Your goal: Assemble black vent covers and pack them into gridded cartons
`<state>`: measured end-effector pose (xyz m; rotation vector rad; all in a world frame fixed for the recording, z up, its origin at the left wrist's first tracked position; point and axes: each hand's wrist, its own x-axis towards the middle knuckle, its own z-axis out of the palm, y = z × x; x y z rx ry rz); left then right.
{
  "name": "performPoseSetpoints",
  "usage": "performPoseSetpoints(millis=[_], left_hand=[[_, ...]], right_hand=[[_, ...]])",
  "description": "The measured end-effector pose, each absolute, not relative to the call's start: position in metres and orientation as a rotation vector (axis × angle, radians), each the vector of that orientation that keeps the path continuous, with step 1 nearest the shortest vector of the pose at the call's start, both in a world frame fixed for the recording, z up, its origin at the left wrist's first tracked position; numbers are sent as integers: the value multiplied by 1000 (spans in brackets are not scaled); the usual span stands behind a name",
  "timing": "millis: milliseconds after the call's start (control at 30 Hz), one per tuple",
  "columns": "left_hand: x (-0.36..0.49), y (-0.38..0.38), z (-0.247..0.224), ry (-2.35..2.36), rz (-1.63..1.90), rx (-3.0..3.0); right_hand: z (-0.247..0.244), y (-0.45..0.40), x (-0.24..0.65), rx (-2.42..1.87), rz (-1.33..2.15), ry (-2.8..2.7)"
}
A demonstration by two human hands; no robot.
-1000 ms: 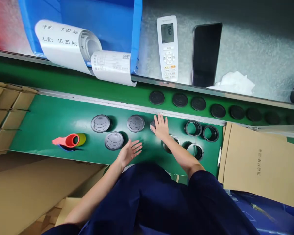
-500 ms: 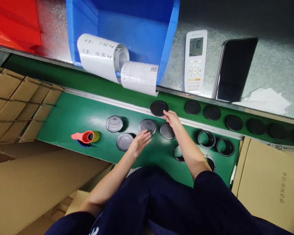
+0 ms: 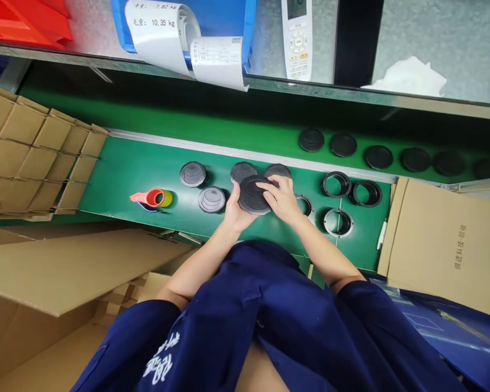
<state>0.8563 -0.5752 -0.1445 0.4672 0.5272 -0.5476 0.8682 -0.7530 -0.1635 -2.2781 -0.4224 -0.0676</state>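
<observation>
Both of my hands are on a round black air vent, which I hold up over the green table with its slatted face upward. My left hand grips its left edge, thumb on the rim and fingers underneath. Fingers of my right hand are closed on its right side, their tips on the face. Grey-looking round vents lie on the table just beyond and left of my hands, one partly behind my right hand. To the right stand several open black rings, one partly covered by my right hand.
More black discs line the green strip at the back. An orange and yellow tube-like piece lies at left. Cardboard boxes flank the green table. Overhead, a metal shelf carries a blue bin, labels and a remote.
My right hand has brought the black vent from the back strip toward me. My left hand, open before, now holds it too. The view has shifted downward.
</observation>
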Motion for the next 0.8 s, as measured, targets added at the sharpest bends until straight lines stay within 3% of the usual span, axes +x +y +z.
performPoseSetpoints(millis=[400, 600, 800], left_hand=[[817, -598, -133, 399, -614, 525], [812, -603, -143, 474, -670, 513], [797, -618, -168, 566, -745, 640]], right_hand=[[-163, -777, 816, -2131, 3, -266], [-168, -780, 788, -2320, 3, -460], [-182, -771, 768, -2467, 233, -537]])
